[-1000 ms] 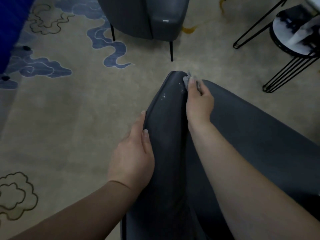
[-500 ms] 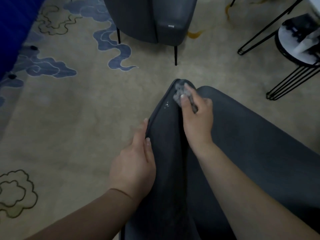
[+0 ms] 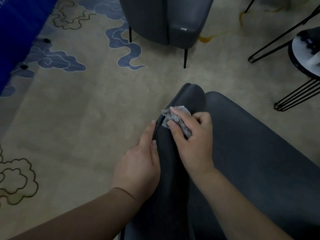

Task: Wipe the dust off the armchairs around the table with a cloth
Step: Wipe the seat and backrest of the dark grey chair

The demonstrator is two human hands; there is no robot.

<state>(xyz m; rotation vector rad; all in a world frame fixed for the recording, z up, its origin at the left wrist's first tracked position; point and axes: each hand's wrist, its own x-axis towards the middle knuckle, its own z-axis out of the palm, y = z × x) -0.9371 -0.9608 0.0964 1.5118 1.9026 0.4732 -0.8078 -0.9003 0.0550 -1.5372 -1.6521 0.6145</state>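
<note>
Two hands work the top edge of a dark grey armchair (image 3: 251, 153). The right hand (image 3: 194, 141) has its fingers (image 3: 174, 126) closed down on a crumpled grey cloth (image 3: 174, 118), pinning it against the padded arm just short of its rounded front end; part of the cloth bunches out beyond the fingertips, the rest is trapped under the palm, likely so that pressure falls squarely on the upholstery being dusted. Just beside it, the left hand (image 3: 140, 163) lies along the outer edge of the same arm, fingers (image 3: 149, 132) together and curled over the seam, holding nothing, apparently to brace the chair against the wiping. The two hands are near each other without touching. Beyond the fingertips stands a second armchair (image 3: 166, 19) on thin black legs, on a patterned beige carpet (image 3: 86, 110). Off to the right of the fingers is a wire-legged round table (image 3: 304, 54).
</note>
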